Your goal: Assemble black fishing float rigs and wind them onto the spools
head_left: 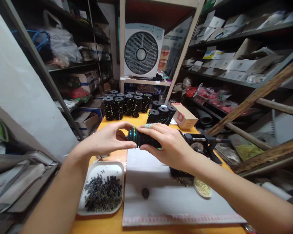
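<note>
A black spool (133, 136) with shiny green and blue strands wound on it lies sideways between my two hands, above the white mat. My left hand (109, 138) grips its left end, thumb below and fingers above. Closed around the right part is my right hand (164, 139), with a pale band on one finger; it hides much of the spool. Below on the mat (158, 201) lies a small round black piece (145, 193). A white tray (120, 169) at the lower left holds many small black pieces with yellowish bits.
Several similar black spools (137, 106) stand upright at the back of the yellow table, with more (163, 113) to their right. A cardboard box (185, 117), a black metal device (202, 141) and a small dish (211, 193) are on the right. A box fan (141, 53) stands behind.
</note>
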Demonstrator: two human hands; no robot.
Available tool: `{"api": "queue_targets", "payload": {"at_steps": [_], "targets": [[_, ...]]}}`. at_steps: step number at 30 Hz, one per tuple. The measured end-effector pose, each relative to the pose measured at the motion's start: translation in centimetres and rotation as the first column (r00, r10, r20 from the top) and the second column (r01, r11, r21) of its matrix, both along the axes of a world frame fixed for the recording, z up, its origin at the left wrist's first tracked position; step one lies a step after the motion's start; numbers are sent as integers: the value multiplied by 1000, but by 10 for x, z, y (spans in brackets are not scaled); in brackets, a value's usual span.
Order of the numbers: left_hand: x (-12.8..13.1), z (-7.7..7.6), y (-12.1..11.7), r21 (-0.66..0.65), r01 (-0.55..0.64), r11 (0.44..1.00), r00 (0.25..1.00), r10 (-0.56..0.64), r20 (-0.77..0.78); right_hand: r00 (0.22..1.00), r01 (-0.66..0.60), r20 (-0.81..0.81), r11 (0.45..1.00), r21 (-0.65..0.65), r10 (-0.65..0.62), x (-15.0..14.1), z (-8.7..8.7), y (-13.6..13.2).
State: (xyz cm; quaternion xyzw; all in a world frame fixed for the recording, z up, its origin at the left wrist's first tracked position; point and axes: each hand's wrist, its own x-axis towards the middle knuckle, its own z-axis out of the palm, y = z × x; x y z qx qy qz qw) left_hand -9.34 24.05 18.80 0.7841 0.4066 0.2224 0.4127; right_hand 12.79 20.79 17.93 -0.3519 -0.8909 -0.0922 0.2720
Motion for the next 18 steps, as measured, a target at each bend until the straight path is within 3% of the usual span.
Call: {"api": "queue_targets", "payload": {"at_steps": [6, 11, 13, 16, 18], "targets": [[11, 4, -7, 83, -130, 988, 989, 135, -66, 996, -17, 86, 999, -41, 20, 6, 6, -4], [14, 5, -9, 63, -97, 993, 995, 98, -24, 991, 47, 124, 998, -49, -41, 8, 13, -7], [13, 5, -8, 40, -68, 997, 998, 69, -14, 993, 37, 120, 986, -165, -17, 9, 22, 0], [13, 7, -8, 26, -64, 998, 998, 65, -25, 990, 18, 136, 904, -427, 44, 13, 39, 22], [13, 8, -9, 36, -82, 996, 995, 84, -49, 993, 25, 116, 876, -482, 35, 17, 48, 40]]}}
